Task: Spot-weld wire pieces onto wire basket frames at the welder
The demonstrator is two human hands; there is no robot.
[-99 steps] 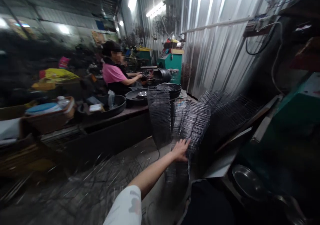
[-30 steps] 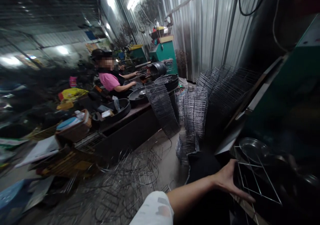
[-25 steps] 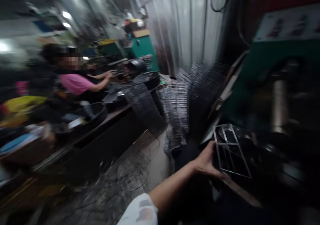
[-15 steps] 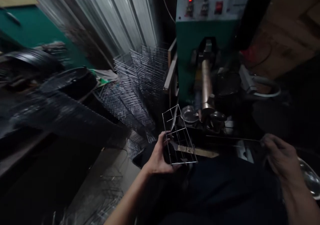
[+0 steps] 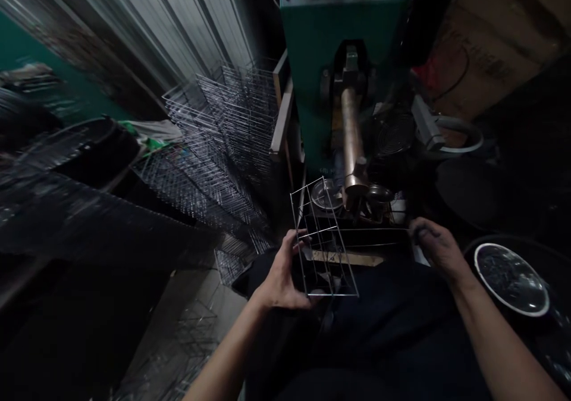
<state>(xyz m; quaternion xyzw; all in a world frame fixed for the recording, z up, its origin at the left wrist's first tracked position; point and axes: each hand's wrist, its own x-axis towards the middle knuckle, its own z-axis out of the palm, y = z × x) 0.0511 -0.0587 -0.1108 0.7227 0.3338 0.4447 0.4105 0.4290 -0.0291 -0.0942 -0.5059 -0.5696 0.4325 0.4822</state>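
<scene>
My left hand [image 5: 283, 276] is closed around the left side of a small wire frame [image 5: 317, 233], an open box of thin metal wires held tilted over my lap. My right hand [image 5: 439, 247] pinches the end of a thin straight metal wire [image 5: 375, 229], which stretches leftward to the frame's right side. Whether the wire touches the frame I cannot tell. Just beyond the frame, a copper-coloured machine arm [image 5: 352, 133] reaches toward me, with a shallow metal dish [image 5: 326, 195] beside its tip.
A green machine [image 5: 306, 62] stands ahead. Stacked wire racks [image 5: 236, 115] lean to its left, near corrugated metal sheeting [image 5: 187, 26]. At right is a round container [image 5: 511, 279] with a bright rim, its contents unclear. Cardboard boxes [image 5: 495, 50] sit behind. More wire pieces [image 5: 196, 329] lie on the floor.
My right hand has moved left and slightly up with the wire, closer to the frame. The left hand keeps its hold. The view has shifted right and down, showing more of the round container.
</scene>
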